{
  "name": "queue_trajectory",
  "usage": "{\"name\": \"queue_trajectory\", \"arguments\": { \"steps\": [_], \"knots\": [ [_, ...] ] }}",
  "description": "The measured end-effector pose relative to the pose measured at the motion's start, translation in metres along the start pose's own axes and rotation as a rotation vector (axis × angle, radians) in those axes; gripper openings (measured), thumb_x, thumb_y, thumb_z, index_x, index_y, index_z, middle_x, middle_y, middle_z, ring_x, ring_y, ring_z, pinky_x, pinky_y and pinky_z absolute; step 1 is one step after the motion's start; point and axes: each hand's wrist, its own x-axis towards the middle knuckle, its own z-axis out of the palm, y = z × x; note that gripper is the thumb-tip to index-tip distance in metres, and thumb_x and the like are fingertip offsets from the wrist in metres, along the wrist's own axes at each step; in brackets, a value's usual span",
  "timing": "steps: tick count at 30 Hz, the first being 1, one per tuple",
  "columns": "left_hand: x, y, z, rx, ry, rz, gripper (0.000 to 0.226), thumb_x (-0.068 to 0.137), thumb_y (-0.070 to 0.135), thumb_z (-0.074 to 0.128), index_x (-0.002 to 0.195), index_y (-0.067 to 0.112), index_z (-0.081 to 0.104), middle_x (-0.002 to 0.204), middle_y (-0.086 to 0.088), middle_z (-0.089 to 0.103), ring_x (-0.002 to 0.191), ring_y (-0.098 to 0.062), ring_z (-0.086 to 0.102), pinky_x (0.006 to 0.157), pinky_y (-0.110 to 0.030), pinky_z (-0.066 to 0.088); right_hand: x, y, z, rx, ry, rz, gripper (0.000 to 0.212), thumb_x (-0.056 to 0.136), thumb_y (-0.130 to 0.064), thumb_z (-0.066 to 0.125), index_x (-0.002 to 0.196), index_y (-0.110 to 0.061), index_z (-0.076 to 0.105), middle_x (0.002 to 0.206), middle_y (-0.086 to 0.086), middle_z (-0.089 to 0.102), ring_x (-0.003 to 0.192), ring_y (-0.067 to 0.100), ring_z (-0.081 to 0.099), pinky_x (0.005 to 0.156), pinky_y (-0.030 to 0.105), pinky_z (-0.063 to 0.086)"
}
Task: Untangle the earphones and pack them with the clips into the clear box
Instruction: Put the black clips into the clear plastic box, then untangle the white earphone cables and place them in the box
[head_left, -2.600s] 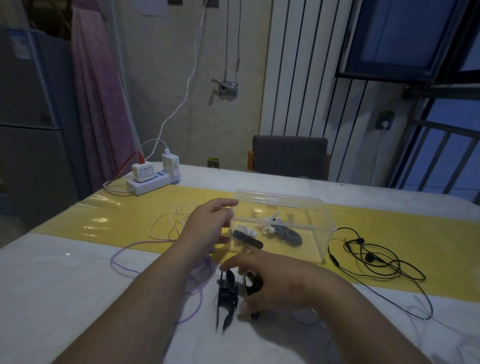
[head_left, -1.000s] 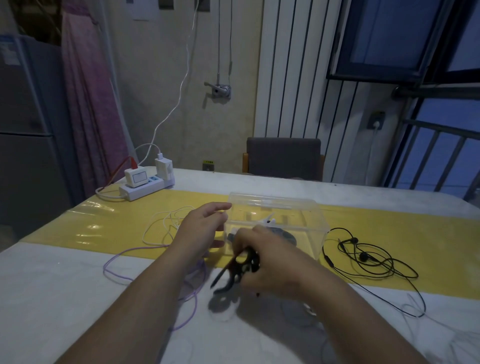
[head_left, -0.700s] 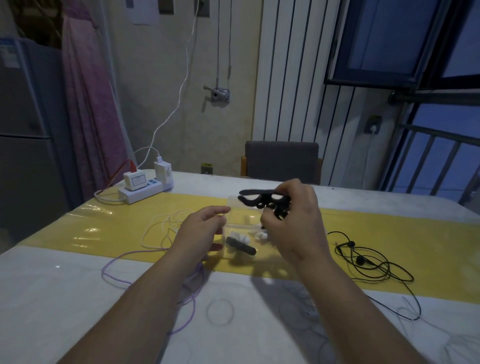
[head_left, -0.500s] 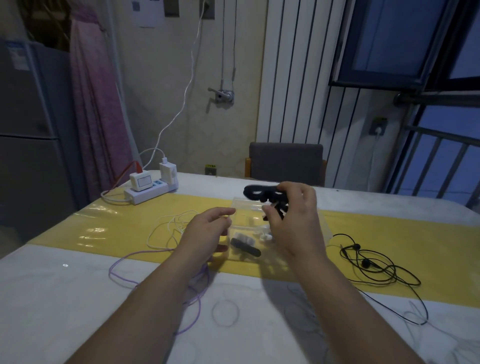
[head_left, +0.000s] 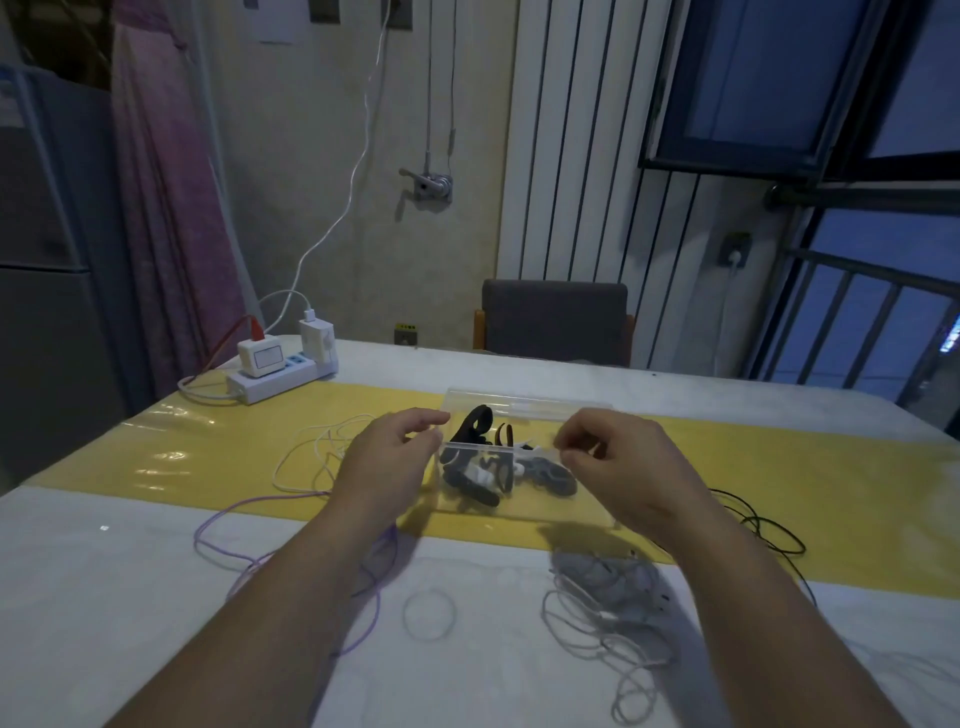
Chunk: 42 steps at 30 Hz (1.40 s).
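Half a second ago the right hand held a black clip above the clear box. That clip has now been dropped in, and the hand has come back to the box's 3 o'clock side with its fingers loosely curled around nothing. The left hand has kept its place at the box's 9 o'clock wall, fingers relaxed and empty; whether it touches the plastic I cannot tell. The open box now holds the black clips, one propped against the far wall, among small white clips. The clip half of the task looks done or nearly so. No earphones are packed: the white earphones lie on the bench at 9 o'clock from the box, the purple earphones at 8, the black earphones at 3 and a grey tangle at 5, all loose and probably needing straightening first.
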Motion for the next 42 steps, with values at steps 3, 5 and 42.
{"name": "queue_trajectory", "arguments": {
  "steps": [3,5,42],
  "knots": [
    [-0.004,0.002,-0.001,0.357,0.107,0.240,0.023,0.095,0.028,0.051,0.107,0.030,0.071,0.109,0.012,0.058,0.098,-0.009,0.055,0.079,-0.033,0.048,-0.004,0.007,-0.016,-0.094,-0.242,0.137,0.007,0.088,-0.028,0.064,0.083,-0.028,0.069,0.083,-0.007,0.070,0.077,0.016,0.066,0.071,0.035,0.054],
    [-0.005,0.005,0.000,0.434,0.134,0.301,0.023,0.096,0.027,0.051,0.106,0.025,0.071,0.107,0.012,0.057,0.098,-0.010,0.053,0.077,-0.030,0.041,-0.006,0.010,-0.021,-0.165,-0.373,0.194,0.009,0.085,-0.036,0.070,0.085,-0.027,0.072,0.084,-0.006,0.072,0.080,0.015,0.068,0.076,0.037,0.056],
    [-0.024,0.041,0.003,-0.820,-0.213,-0.063,0.019,0.094,0.008,0.046,0.078,0.006,0.056,0.044,-0.005,0.036,0.039,-0.018,0.036,0.038,-0.020,0.034,-0.010,0.000,-0.024,0.626,-0.274,0.148,0.014,0.091,-0.019,0.065,0.079,-0.013,0.061,0.060,0.004,0.061,0.047,0.013,0.043,0.040,0.019,0.026]
  ]
}}
